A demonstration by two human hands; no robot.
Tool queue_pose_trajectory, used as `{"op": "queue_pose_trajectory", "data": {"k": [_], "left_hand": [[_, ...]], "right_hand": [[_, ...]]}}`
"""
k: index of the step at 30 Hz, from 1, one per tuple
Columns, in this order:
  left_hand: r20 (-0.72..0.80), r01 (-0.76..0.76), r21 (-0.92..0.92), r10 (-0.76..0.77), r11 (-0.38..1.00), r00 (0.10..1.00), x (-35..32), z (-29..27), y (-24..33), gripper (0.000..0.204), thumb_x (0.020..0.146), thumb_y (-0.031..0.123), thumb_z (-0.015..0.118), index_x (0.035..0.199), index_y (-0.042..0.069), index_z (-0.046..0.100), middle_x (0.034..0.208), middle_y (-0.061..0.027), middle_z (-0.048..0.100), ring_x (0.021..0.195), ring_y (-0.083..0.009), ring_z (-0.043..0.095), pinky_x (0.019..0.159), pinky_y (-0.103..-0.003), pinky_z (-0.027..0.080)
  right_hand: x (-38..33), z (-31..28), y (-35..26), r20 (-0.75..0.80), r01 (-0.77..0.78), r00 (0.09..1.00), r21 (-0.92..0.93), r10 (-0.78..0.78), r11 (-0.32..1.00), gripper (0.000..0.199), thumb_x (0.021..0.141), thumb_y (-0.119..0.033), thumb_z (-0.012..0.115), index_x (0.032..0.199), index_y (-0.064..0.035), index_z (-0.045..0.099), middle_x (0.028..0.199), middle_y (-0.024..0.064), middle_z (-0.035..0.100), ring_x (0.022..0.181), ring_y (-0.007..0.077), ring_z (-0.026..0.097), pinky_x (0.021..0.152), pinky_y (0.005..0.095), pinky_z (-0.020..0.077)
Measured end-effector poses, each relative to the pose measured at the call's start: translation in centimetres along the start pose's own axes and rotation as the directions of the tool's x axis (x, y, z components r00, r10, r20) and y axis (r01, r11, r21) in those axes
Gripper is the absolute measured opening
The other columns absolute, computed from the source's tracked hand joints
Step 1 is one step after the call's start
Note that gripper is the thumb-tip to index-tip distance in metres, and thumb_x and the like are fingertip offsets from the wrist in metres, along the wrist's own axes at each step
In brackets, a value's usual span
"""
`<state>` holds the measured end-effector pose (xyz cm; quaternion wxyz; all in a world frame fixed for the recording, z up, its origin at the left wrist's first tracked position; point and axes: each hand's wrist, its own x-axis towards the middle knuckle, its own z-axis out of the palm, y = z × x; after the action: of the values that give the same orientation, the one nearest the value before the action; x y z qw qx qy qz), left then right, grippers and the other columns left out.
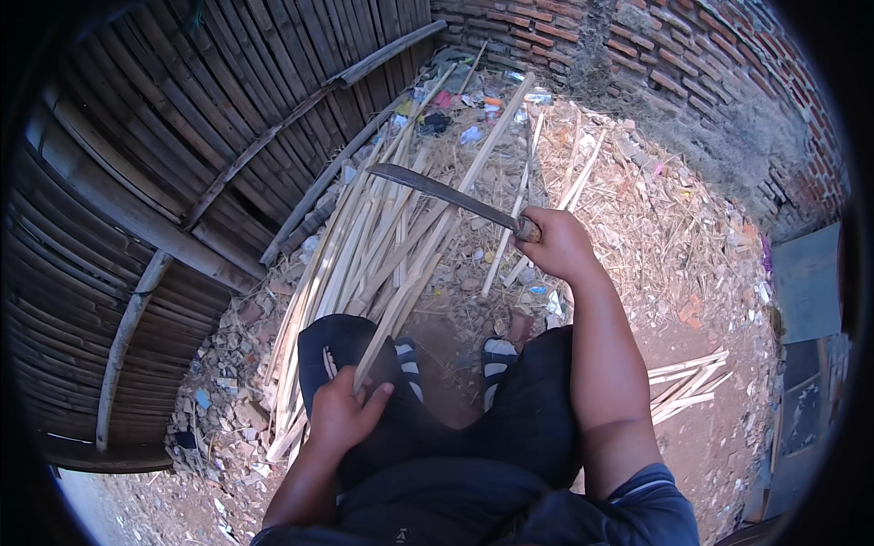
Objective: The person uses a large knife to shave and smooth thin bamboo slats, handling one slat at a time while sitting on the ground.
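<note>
My right hand (pixel 553 244) is closed around the wooden handle of a machete (pixel 446 193), raised in front of me. Its long dark blade points to the left and passes over a long split bamboo strip (pixel 473 177). The near end of that strip sits in my left hand (pixel 349 409), whose fingers are wrapped round it by my left knee. From there the strip slants away toward the brick wall. A pile of similar pale bamboo strips (pixel 341 259) lies on the ground to the left, beyond my left knee.
A bamboo-slat wall (pixel 137 209) stands close on the left, a brick wall (pixel 655 55) at the back. Rubble and litter cover the ground; a brick piece (pixel 521 328) lies near my feet. Shorter strips (pixel 687 382) lie at right, near a grey panel (pixel 807 282).
</note>
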<state>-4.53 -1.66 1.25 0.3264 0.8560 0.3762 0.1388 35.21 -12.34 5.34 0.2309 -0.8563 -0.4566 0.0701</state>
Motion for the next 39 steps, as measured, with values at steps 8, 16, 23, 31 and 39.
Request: {"op": "queue_pose_trajectory", "data": {"k": [8, 16, 23, 31, 39], "left_hand": [[0.026, 0.028, 0.012, -0.028, 1.000, 0.999, 0.0, 0.2, -0.1, 0.038, 0.089, 0.036, 0.085, 0.093, 0.003, 0.065, 0.059, -0.0095, 0.057, 0.054, -0.0299, 0.064, 0.055, -0.040, 0.051], [0.022, 0.008, 0.018, -0.009, 1.000, 1.000, 0.0, 0.2, -0.3, 0.039, 0.089, 0.037, 0.084, 0.095, 0.003, 0.065, 0.059, -0.0090, 0.057, 0.054, -0.0305, 0.064, 0.056, -0.041, 0.052], [0.060, 0.051, 0.049, -0.054, 0.997, 0.997, -0.3, -0.1, 0.3, 0.042, 0.089, 0.039, 0.084, 0.098, 0.002, 0.065, 0.061, -0.0098, 0.057, 0.056, -0.0307, 0.064, 0.056, -0.042, 0.051], [0.079, 0.060, 0.168, -0.074, 0.984, 0.994, -3.7, -4.1, 0.0, 0.046, 0.087, 0.043, 0.086, 0.099, 0.003, 0.065, 0.064, -0.0076, 0.057, 0.056, -0.0293, 0.064, 0.053, -0.041, 0.049], [0.009, 0.078, 0.171, -0.081, 0.982, 0.997, -5.7, -2.0, -3.2, 0.047, 0.086, 0.041, 0.088, 0.099, 0.003, 0.064, 0.066, -0.0084, 0.059, 0.056, -0.0291, 0.064, 0.053, -0.041, 0.050]], "right_hand": [[-1.7, 1.5, -2.3, 0.155, 0.301, 0.943, -0.027, -0.294, 0.953, 0.031, 0.080, -0.027, 0.084, 0.102, -0.0095, 0.072, 0.090, 0.0164, 0.073, 0.089, 0.0415, 0.071, 0.077, 0.0491, 0.0550], [0.1, 0.2, 0.5, 0.016, 0.008, 1.000, 0.029, -0.008, 1.000, 0.037, 0.084, -0.034, 0.084, 0.109, -0.0083, 0.073, 0.090, 0.0213, 0.073, 0.093, 0.0436, 0.071, 0.082, 0.0513, 0.0559], [-1.1, 0.7, -1.1, 0.117, 0.190, 0.975, 0.022, -0.191, 0.982, 0.035, 0.085, -0.032, 0.083, 0.106, -0.0065, 0.072, 0.091, 0.0205, 0.073, 0.093, 0.0437, 0.071, 0.081, 0.0514, 0.0553], [-0.4, -0.1, -0.4, 0.140, 0.088, 0.986, 0.055, -0.095, 0.995, 0.038, 0.085, -0.036, 0.085, 0.106, -0.0070, 0.073, 0.094, 0.0194, 0.074, 0.094, 0.0428, 0.071, 0.081, 0.0516, 0.0547], [-1.8, 1.9, -4.3, 0.332, 0.341, 0.884, 0.026, -0.329, 0.940, 0.032, 0.083, -0.032, 0.083, 0.102, -0.0094, 0.071, 0.088, 0.0191, 0.072, 0.092, 0.0432, 0.071, 0.081, 0.0530, 0.0558]]}}
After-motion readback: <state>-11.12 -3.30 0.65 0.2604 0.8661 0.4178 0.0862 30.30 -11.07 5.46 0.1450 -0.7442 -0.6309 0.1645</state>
